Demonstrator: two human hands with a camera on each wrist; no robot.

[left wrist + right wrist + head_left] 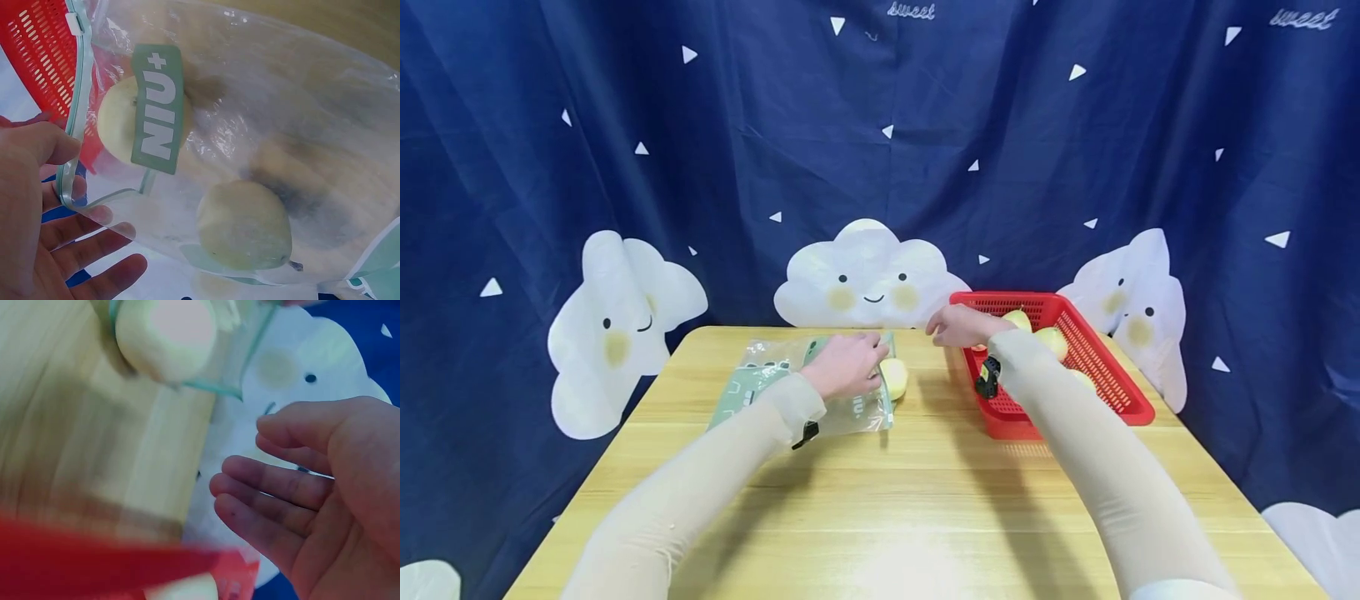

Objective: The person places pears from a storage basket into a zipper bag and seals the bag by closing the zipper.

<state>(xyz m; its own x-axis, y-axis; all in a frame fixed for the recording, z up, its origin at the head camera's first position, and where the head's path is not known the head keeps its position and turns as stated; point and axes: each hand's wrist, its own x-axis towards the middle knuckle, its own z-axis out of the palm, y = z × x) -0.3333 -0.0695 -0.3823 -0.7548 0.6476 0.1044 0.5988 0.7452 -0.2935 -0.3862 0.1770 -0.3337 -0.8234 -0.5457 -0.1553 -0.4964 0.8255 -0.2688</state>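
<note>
My left hand pinches the zip edge of a clear zip bag with green print, thumb and index on the strip while the other fingers spread. Through the film in the left wrist view, one pear sits by the mouth behind the "NIU+" label. Deeper in the bag lies a second pear, its stem showing. The pear by the mouth appears at the bag's right end in the head view. My right hand holds nothing, fingers loosely bent, near the left rim of a red basket.
Several pale yellow pears lie in the basket at the back right of the wooden table. Behind the table hangs a dark blue curtain with cloud and triangle prints. The right forearm crosses over the basket's front part.
</note>
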